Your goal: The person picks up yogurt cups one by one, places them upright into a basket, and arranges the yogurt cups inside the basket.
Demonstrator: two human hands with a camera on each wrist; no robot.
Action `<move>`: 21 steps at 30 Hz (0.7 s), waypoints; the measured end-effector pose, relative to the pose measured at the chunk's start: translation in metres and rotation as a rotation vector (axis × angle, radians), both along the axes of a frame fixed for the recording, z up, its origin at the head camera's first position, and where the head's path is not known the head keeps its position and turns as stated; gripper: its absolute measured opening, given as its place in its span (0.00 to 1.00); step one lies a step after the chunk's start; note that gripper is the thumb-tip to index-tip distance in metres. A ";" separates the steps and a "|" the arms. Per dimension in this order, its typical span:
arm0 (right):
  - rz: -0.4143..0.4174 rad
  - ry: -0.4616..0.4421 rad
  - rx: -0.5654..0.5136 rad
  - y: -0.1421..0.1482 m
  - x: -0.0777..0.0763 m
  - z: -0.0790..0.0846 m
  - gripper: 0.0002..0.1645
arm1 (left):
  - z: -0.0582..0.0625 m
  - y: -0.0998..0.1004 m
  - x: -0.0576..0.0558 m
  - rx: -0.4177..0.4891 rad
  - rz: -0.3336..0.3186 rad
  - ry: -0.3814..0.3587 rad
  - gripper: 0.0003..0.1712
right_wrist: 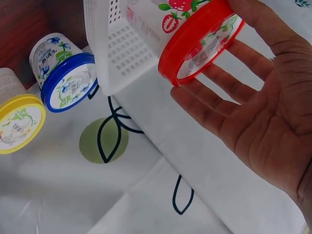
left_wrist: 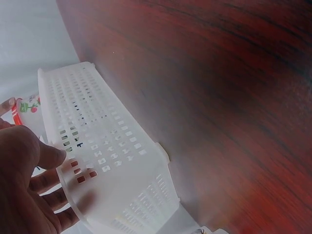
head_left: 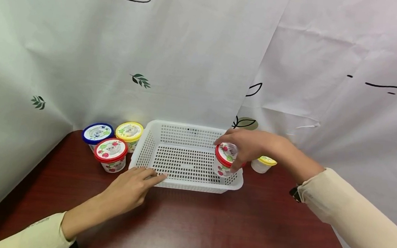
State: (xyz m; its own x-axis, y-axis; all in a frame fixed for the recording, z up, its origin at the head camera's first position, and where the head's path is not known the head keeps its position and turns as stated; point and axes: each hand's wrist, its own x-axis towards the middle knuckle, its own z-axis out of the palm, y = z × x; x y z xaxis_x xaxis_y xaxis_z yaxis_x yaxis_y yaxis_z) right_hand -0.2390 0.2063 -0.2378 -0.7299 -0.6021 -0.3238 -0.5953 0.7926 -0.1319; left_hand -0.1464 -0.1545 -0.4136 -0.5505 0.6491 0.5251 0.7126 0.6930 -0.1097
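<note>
A white perforated plastic basket [head_left: 196, 186] sits on the table. My left hand [head_left: 130, 186] holds its near left rim; in the left wrist view the thumb [left_wrist: 51, 156] lies outside the wall and the fingers inside. With its fingertips around the red lid, my right hand [head_left: 250, 143] grips a white tub with strawberry pictures [head_left: 226, 154] at the basket's right end. The right wrist view shows this tub [right_wrist: 151, 22] tilted beside the basket wall. Whether its base touches the basket floor I cannot tell.
Left of the basket stand a blue-lidded tub [head_left: 98, 132], a yellow-lidded tub [head_left: 129, 132] and another red-lidded tub [head_left: 111, 150]. On the right are a yellow-lidded tub [head_left: 263, 165] and a blue-lidded tub [right_wrist: 68, 80]. A white patterned curtain [head_left: 197, 60] hangs behind the dark red table [head_left: 188, 227].
</note>
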 end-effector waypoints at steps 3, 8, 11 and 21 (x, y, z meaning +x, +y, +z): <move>0.011 0.007 0.013 -0.004 0.001 -0.002 0.53 | 0.000 0.000 0.000 0.001 0.002 0.002 0.35; 0.004 -0.008 0.023 -0.009 0.002 -0.008 0.53 | -0.001 -0.001 0.000 0.006 -0.002 0.010 0.36; -0.010 -0.034 0.017 -0.010 0.003 -0.012 0.53 | -0.002 0.000 0.000 0.008 -0.003 0.008 0.37; -0.003 -0.032 0.004 -0.013 0.004 -0.025 0.54 | -0.001 0.000 0.000 0.004 0.002 -0.002 0.35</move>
